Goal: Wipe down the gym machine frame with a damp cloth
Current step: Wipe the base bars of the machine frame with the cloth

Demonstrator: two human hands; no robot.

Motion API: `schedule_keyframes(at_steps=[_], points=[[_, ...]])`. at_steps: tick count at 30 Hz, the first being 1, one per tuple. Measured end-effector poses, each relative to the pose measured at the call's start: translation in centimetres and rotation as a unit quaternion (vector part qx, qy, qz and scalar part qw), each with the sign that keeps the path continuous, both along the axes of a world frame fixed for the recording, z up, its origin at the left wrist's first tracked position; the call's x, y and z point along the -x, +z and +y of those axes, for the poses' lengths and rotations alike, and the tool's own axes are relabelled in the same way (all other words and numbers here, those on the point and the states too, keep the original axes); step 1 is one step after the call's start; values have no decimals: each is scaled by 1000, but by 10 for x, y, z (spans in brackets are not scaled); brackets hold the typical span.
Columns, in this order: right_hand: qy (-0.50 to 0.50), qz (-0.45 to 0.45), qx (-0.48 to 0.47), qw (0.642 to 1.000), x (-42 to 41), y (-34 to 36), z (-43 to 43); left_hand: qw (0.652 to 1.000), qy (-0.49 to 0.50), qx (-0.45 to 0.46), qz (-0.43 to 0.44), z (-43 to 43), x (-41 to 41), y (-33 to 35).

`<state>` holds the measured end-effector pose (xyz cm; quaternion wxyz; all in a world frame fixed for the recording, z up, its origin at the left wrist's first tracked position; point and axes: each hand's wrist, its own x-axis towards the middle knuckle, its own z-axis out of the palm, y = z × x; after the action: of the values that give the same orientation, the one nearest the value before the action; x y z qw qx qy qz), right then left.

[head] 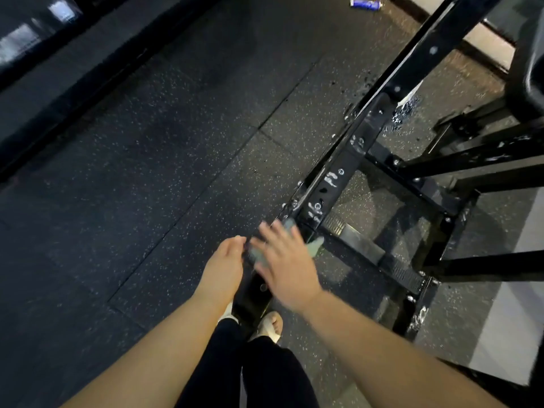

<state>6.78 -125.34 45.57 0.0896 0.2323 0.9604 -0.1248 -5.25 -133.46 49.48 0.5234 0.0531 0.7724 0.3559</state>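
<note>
Low on the gym machine's wet black frame rail (332,184), a pale green cloth (317,243) lies pressed under the right hand (282,260), fingers spread straight, while the left hand (225,263) meets its edge, grip unclear, over speckled rubber flooring (147,172) with a blue tube (365,3) far off.

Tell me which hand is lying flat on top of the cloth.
The right hand: it lies spread over the green cloth on the frame bar; the left hand sits beside the bar's edge.
</note>
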Motion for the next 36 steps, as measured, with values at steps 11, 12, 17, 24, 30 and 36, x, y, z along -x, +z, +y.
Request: schedule_keyframes(at_steps=[11, 12, 17, 24, 30, 36], points=[[-52, -107, -140, 983, -3, 8, 156, 997, -40, 17, 58, 50, -14, 14], [-85, -88, -111, 986, 1, 6, 152, 997, -29, 20, 69, 58, -16, 13], [111, 67, 62, 990, -24, -5, 73, 993, 85, 28, 82, 82, -44, 5], [161, -49, -113, 979, -14, -8, 219, 990, -4, 63, 124, 73, -74, 0], [109, 35, -6, 993, -13, -1, 142, 986, 50, 68, 143, 80, -77, -9], [350, 3, -48, 935, -17, -7, 159, 986, 60, 62, 140, 81, -81, -13]])
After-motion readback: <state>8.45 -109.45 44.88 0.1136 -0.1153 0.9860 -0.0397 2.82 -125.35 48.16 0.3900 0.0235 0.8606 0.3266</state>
